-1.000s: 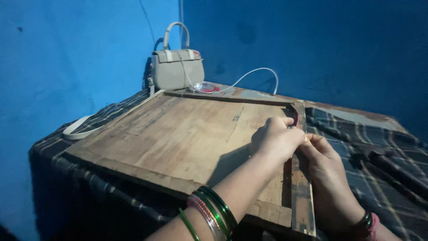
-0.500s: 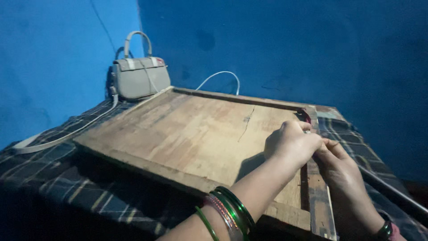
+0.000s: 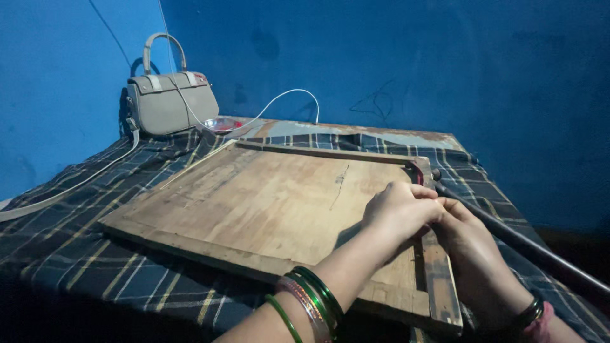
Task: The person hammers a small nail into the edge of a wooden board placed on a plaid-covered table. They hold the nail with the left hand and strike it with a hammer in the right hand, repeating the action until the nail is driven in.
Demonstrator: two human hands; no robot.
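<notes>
Right now we see both hands meeting at the right edge of a big worn wooden board (image 3: 254, 203), which serves as our landmark. That board lies flat on a dark checked cloth (image 3: 95, 248) that covers the bench, and it takes up the middle of the view. Along the board's right side runs a narrow wooden strip (image 3: 441, 279), separated from the main panel by a thin slot. The left hand (image 3: 400, 209), its wrist ringed with green and pink bangles (image 3: 311, 302), rests curled over the board's right edge with the fingers bent in toward that slot; we cannot tell whether it pinches anything. The right hand (image 3: 467, 244) sits just beside it, touching it, lying over the strip with fingers folded; what it grips, if anything, is hidden from us. To the right of the board a dark rod (image 3: 527, 244) slants away toward the near right corner. Beyond the board's far left corner stands a grey handbag (image 3: 171, 105) against the blue wall (image 3: 413, 63), and a white cable (image 3: 279, 101) loops from the bag along the board's far side.
</notes>
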